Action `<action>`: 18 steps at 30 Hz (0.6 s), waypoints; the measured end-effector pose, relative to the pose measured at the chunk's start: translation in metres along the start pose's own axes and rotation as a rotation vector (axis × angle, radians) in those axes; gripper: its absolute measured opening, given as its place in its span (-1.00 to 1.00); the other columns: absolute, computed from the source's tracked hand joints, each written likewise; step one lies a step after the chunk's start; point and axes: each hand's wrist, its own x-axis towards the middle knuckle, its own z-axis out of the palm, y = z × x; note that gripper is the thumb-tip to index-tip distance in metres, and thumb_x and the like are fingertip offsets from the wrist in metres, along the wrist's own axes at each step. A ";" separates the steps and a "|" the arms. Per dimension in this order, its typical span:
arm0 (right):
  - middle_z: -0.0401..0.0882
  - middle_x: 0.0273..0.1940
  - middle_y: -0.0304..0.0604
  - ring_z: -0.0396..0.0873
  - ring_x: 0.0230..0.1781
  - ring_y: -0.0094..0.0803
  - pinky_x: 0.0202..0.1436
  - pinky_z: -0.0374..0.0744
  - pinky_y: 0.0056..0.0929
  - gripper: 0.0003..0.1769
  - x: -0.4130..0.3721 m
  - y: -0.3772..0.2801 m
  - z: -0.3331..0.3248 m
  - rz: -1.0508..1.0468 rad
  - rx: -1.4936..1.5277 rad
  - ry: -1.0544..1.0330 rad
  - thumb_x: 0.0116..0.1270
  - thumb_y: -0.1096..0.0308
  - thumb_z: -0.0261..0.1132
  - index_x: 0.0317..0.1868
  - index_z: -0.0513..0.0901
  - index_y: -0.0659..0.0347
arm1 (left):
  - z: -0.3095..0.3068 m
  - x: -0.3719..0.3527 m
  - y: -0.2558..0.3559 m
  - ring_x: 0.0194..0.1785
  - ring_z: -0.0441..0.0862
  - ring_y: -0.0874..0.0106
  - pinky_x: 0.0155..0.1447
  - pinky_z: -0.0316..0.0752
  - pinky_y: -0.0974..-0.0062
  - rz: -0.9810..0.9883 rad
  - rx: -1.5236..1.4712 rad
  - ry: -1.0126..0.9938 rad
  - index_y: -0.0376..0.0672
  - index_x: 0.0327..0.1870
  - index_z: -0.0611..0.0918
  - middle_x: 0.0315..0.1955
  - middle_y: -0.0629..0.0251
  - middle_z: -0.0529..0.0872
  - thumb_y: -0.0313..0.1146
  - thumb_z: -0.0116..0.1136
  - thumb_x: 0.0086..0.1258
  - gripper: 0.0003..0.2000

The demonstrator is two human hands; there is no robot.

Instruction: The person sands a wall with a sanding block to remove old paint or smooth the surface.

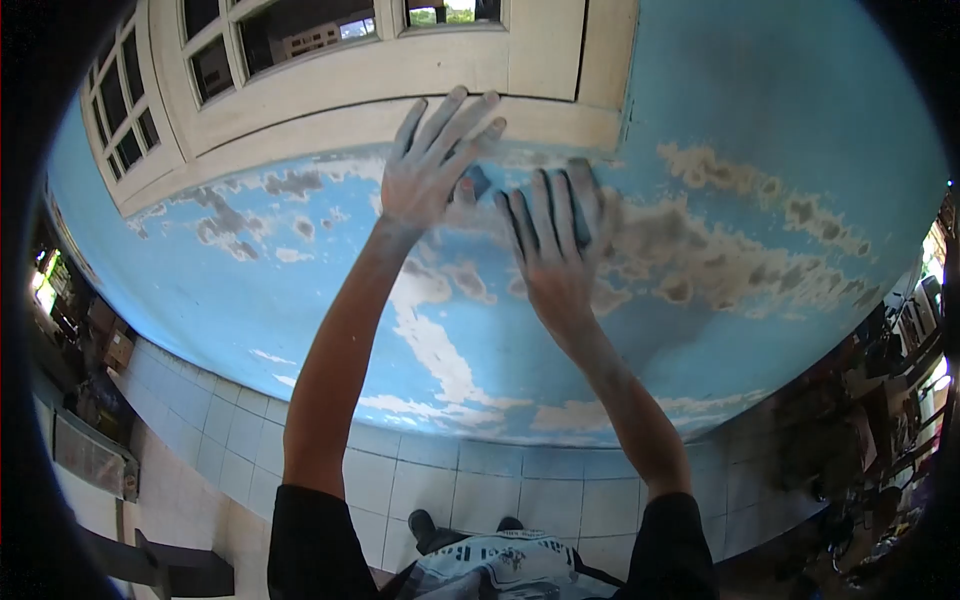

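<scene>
My left hand (425,170) lies against the wall just under the window frame, fingers stretched and spread, the tips over the frame's lower edge. Beside its thumb shows a small dark blue-grey patch (479,181), too blurred to name. To the right and slightly lower, my right hand (558,235) rests flat on the wall with its fingers extended and somewhat apart. Dark grey shows between and beside those fingers; I cannot tell whether it is a sheet under them or shadow. Pale dust coats both hands. Around them the blue wall (500,340) has bare white and grey patches (690,245).
A cream window frame (300,110) with glass panes spans the top left. Tiled floor (480,490) runs along the wall's foot, with my shoes near it. Cluttered items (850,470) stand at the right, and a grey box-like object (95,455) is at the left.
</scene>
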 end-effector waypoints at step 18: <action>0.35 0.34 -0.16 0.19 0.42 -0.23 0.38 0.02 0.43 -0.51 0.001 -0.018 0.008 -0.056 -0.113 -0.089 0.27 0.30 0.21 0.25 0.51 -0.02 | -0.022 -0.054 -0.072 0.41 0.28 0.15 0.46 -0.06 0.05 -0.229 0.113 0.226 -0.14 0.26 0.48 0.28 0.13 0.46 -0.12 -0.43 0.52 -0.51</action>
